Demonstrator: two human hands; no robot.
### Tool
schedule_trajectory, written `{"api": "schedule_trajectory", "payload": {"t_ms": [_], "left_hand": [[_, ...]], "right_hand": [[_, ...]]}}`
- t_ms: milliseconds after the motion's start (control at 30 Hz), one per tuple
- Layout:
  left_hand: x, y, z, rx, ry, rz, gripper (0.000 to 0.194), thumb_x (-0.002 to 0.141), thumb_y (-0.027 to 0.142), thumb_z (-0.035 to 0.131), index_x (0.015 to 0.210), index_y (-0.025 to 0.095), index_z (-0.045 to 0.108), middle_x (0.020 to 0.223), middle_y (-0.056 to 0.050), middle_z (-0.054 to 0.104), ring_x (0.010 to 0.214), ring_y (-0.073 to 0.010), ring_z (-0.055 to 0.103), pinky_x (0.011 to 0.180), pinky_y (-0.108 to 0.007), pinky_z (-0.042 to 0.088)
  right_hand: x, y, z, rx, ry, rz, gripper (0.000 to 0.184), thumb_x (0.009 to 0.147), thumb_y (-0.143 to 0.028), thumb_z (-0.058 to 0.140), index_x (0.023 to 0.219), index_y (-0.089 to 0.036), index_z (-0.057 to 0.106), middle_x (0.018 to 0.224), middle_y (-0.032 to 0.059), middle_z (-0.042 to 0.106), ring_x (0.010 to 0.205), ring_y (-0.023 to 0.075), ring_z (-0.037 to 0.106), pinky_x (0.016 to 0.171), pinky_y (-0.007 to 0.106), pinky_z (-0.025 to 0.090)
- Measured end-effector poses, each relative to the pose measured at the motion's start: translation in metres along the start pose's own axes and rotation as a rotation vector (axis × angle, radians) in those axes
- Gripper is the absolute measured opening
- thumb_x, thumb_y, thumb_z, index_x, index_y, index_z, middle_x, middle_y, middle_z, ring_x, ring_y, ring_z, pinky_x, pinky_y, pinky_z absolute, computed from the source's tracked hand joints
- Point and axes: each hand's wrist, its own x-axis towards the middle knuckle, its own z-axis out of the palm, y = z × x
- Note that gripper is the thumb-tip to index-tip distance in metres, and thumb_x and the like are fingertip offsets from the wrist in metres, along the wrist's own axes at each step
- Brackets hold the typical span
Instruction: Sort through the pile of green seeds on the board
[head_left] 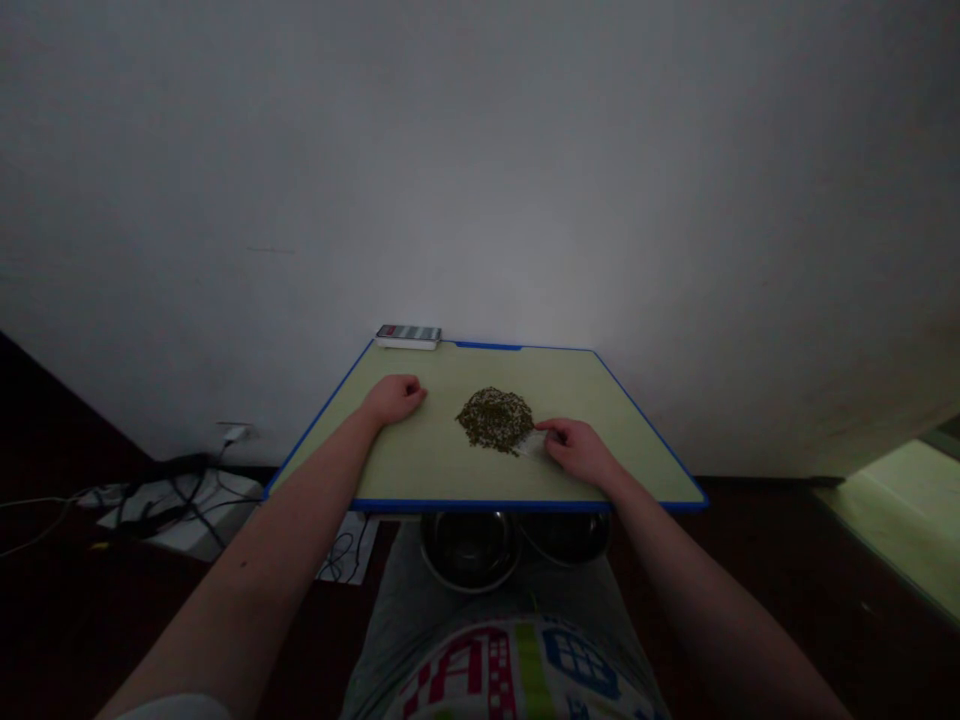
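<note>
A loose heap of small brownish-green grains or seeds (491, 412), mixed with pale bits, lies spread on a pale yellow board with a blue rim (525, 505). My right hand (581, 450) is at the heap's right side, index finger stretched to its edge. Its other fingers are closed on a thin, pale, see-through flat piece (532, 444), whose left end touches the grains. To the left of the heap, apart from it, my left hand (394, 398) rests on the board with its fingers curled in. Nothing shows in it.
A white box-like device with a dark striped top (409, 337) sits at the board's back left corner, near the wall. Two metal bowls (471, 550) are on my lap under the front edge. Cables and a white power strip (101, 497) lie on the floor at left.
</note>
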Motion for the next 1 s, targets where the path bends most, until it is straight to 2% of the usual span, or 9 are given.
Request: {"api": "schedule_trajectory", "payload": {"t_ms": [633,1000], "left_hand": [[0.002,-0.005,0.005,0.001,0.020,0.023,0.034,0.078,0.045,0.042,0.068,0.018,0.061,0.064,-0.004,0.061,0.060,-0.0164,0.051,0.055,-0.028,0.033],[0.002,-0.005,0.004,-0.002,0.018,0.028,0.034,0.077,0.046,0.041,0.068,0.018,0.060,0.066,-0.004,0.061,0.060,-0.0161,0.051,0.054,-0.028,0.032]], "right_hand": [[-0.003,-0.003,0.001,0.057,-0.080,-0.045,0.040,0.072,-0.016,0.047,0.107,-0.014,0.066,0.058,-0.0023,0.054,0.052,0.0104,0.044,0.053,0.022,0.033],[-0.009,-0.030,0.009,-0.018,-0.074,-0.050,0.039,0.074,-0.017,0.048,0.108,-0.016,0.067,0.065,0.0008,0.061,0.055,0.0110,0.048,0.056,0.023,0.034]]}}
